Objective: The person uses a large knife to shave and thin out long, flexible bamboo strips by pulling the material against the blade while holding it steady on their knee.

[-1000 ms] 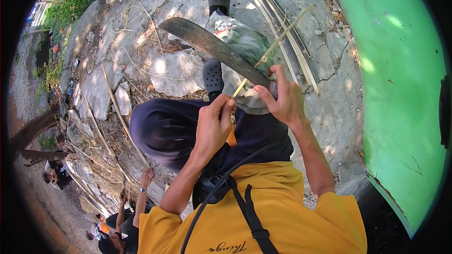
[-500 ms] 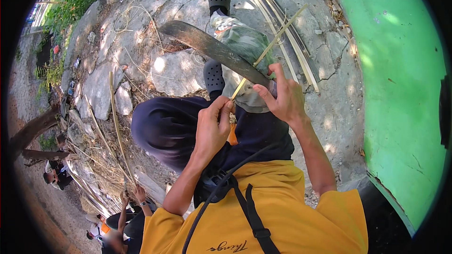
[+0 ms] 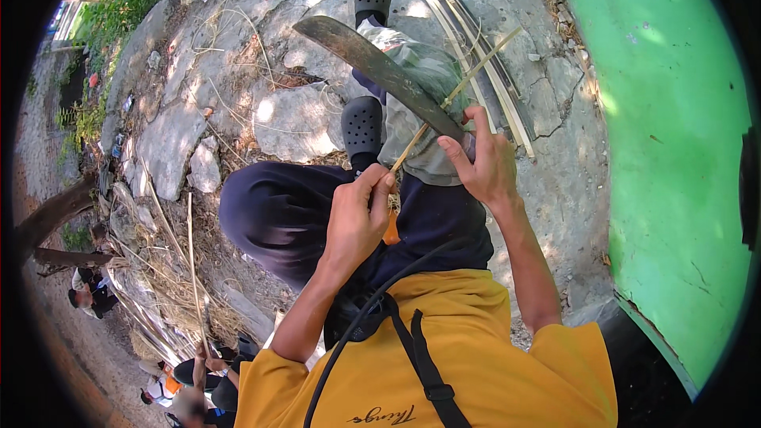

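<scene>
A machete (image 3: 369, 63) with a broad, dark, worn blade slants over my right leg, its tip toward the far left. My right hand (image 3: 487, 162) grips it at the handle end, which the fingers largely hide; the thumb points along the near side. A thin pale strip (image 3: 411, 149), which looks like split bamboo, crosses beneath the blade and sticks out beyond it to the far right. My left hand (image 3: 361, 202) pinches the strip's near end between thumb and fingers. Under the blade, a grey-green patterned cloth (image 3: 424, 162) covers my right leg.
Long split strips (image 3: 483, 55) lie on the cracked stone ground ahead. A green wall (image 3: 674, 150) rises close on my right. At lower left, another person's hands (image 3: 208, 357) hold a long strip (image 3: 193, 261) above dry shavings. A tree trunk (image 3: 59, 214) stands far left.
The machete blade has shifted right and its face has turned more upward. My left hand stays at the strip's near end. The other person's hands and strip have moved lower.
</scene>
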A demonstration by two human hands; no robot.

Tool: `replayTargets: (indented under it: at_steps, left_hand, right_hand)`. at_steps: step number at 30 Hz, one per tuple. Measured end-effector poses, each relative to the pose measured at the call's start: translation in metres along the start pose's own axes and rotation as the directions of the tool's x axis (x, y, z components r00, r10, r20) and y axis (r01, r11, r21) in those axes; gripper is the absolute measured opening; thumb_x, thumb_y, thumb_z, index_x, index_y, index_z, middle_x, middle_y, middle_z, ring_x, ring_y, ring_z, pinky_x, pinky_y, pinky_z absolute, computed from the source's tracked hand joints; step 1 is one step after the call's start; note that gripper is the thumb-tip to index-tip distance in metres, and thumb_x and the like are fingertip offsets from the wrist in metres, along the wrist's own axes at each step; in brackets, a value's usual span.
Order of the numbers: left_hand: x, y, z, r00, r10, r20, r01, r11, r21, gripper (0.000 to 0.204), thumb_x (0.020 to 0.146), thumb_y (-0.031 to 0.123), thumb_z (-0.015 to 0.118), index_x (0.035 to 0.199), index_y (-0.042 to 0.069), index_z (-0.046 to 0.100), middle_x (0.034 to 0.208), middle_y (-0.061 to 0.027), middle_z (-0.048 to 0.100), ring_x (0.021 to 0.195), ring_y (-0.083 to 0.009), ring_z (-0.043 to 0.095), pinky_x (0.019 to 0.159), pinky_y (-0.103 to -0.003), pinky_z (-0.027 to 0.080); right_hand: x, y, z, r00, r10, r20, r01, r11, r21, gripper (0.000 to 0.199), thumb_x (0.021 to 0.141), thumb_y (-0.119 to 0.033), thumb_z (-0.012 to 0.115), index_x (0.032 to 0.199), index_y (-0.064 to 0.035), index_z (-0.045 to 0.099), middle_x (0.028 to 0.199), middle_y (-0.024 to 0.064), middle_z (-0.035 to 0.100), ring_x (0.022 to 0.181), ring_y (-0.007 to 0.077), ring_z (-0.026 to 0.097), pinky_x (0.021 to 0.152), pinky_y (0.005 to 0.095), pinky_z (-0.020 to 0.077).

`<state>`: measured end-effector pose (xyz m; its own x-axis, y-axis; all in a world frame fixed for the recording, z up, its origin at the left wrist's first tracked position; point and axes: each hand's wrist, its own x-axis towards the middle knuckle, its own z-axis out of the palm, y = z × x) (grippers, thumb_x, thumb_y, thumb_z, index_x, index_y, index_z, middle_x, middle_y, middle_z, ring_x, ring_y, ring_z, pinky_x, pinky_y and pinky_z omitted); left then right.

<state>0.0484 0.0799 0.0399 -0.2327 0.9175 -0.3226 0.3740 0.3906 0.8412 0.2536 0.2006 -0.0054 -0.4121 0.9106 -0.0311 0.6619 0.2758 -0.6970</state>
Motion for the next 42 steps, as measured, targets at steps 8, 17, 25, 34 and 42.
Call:
replayTargets:
  at_steps: [8, 17, 25, 34, 42]
  left_hand:
    - [0.03, -0.008, 0.022, 0.995, 0.095, -0.003, -0.095, 0.991, -0.093, 0.02, 0.109, 0.011, 0.058, 0.094, -0.002, 0.062, 0.071, -0.0101, 0.059, 0.061, -0.0145, 0.051, 0.06, -0.033, 0.043]
    - [0.031, -0.004, 0.018, 0.994, 0.104, -0.026, -0.105, 0.994, -0.021, 0.017, 0.108, 0.008, 0.059, 0.095, -0.004, 0.063, 0.073, -0.0149, 0.063, 0.061, -0.0204, 0.057, 0.062, -0.033, 0.046]
    - [0.003, -0.006, 0.002, 0.994, 0.103, -0.025, -0.103, 0.995, -0.005, 0.023, 0.11, 0.014, 0.059, 0.094, -0.001, 0.063, 0.066, -0.0161, 0.058, 0.053, -0.0283, 0.056, 0.057, -0.038, 0.044]
    - [0.051, -0.007, 0.034, 0.95, 0.259, -0.177, -0.273, 0.96, -0.057, 0.021, 0.107, 0.011, 0.06, 0.092, -0.004, 0.062, 0.066, -0.0124, 0.056, 0.057, -0.0196, 0.048, 0.058, -0.035, 0.042]
    - [-0.007, 0.001, -0.004, 0.997, 0.06, -0.054, -0.059, 0.998, 0.013, 0.017, 0.106, 0.008, 0.061, 0.093, -0.003, 0.064, 0.068, -0.0169, 0.06, 0.055, -0.0246, 0.061, 0.057, -0.036, 0.045]
  right_hand:
    - [0.001, -0.002, -0.001, 0.999, -0.014, 0.052, 0.016, 0.999, -0.049, 0.064, 0.099, -0.066, 0.064, 0.122, -0.0073, 0.053, 0.061, 0.0151, 0.062, 0.057, 0.039, 0.07, 0.051, 0.0481, 0.0473]
    - [-0.001, -0.005, 0.002, 0.998, 0.004, 0.069, -0.003, 1.0, -0.013, 0.064, 0.099, -0.066, 0.064, 0.122, -0.0073, 0.054, 0.063, 0.0169, 0.065, 0.061, 0.0414, 0.071, 0.054, 0.0514, 0.0495]
    - [0.006, 0.002, 0.001, 0.999, -0.03, 0.013, 0.031, 0.999, -0.037, 0.064, 0.099, -0.067, 0.063, 0.122, -0.0079, 0.054, 0.061, 0.0171, 0.064, 0.059, 0.042, 0.07, 0.054, 0.051, 0.0498]
    - [-0.001, -0.009, 0.006, 0.995, -0.024, 0.097, 0.028, 0.998, -0.05, 0.065, 0.098, -0.067, 0.064, 0.123, -0.0076, 0.053, 0.059, 0.0158, 0.063, 0.056, 0.0402, 0.069, 0.053, 0.0494, 0.0491]
    - [0.002, -0.002, 0.001, 0.998, 0.004, 0.068, 0.003, 0.994, -0.106, 0.065, 0.098, -0.066, 0.065, 0.124, -0.007, 0.053, 0.062, 0.0169, 0.065, 0.058, 0.0407, 0.07, 0.054, 0.0499, 0.0503]
